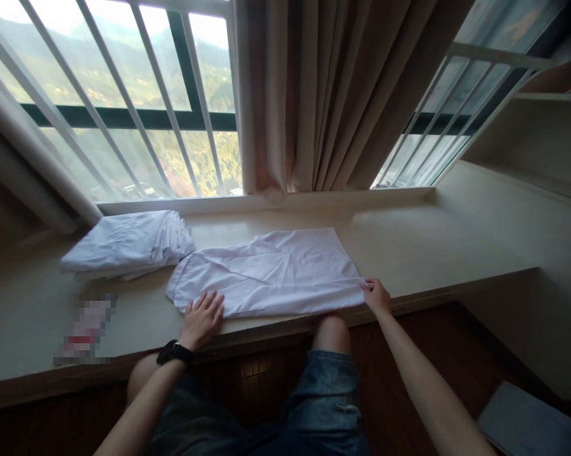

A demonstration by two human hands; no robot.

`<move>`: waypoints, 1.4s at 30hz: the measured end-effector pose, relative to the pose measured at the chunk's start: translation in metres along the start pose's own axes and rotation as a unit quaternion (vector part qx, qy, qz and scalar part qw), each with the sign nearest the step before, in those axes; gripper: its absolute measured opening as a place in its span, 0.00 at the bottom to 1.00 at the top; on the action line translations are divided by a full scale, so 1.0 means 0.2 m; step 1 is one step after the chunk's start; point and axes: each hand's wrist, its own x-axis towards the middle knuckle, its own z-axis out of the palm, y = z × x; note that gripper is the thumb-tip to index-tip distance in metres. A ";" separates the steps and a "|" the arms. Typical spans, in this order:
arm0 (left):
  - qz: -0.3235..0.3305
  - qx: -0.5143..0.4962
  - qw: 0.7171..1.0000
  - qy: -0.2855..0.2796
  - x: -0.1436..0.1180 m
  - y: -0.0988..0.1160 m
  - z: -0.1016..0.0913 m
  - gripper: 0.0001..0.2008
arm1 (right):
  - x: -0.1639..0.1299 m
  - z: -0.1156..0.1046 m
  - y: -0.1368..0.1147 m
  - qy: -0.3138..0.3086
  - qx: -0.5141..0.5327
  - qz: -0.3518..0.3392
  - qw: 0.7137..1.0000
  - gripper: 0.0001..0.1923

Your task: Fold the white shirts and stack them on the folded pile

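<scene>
A white garment (275, 272) lies spread and folded lengthwise on the window-sill ledge in front of me, with creases across its middle. My left hand (203, 318) rests flat on its near left end, fingers stretched out. At the opposite end, my right hand (375, 296) pinches the garment's near right corner between thumb and fingers. A stack of folded white cloth (128, 242) sits just left of the garment, touching or almost touching its far left edge. Which kind of garment it is, I cannot tell.
The pale ledge (409, 247) runs along a barred window (123, 95) with a beige curtain (308, 95). A blurred-out flat item (86, 329) lies at the left. White shelving (518, 209) stands at the right. A grey flat object (532, 421) is low at the right.
</scene>
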 end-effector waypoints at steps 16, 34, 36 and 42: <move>-0.014 -0.018 0.997 0.068 0.28 0.08 0.00 0.24 | -0.15 0.25 -0.49 -0.051 -0.128 -0.325 0.936 0.24; -0.197 -0.007 0.980 0.023 0.71 -0.18 0.24 0.30 | -0.13 0.36 -0.39 -0.012 -0.139 -0.284 0.948 0.21; -0.193 -0.004 0.981 0.025 0.72 -0.18 0.23 0.30 | -0.06 0.36 -0.41 -0.021 -0.150 -0.280 0.948 0.19; -0.144 0.007 0.989 0.043 0.72 -0.17 0.21 0.27 | 0.50 0.36 -0.66 -0.127 -0.177 -0.276 0.936 0.19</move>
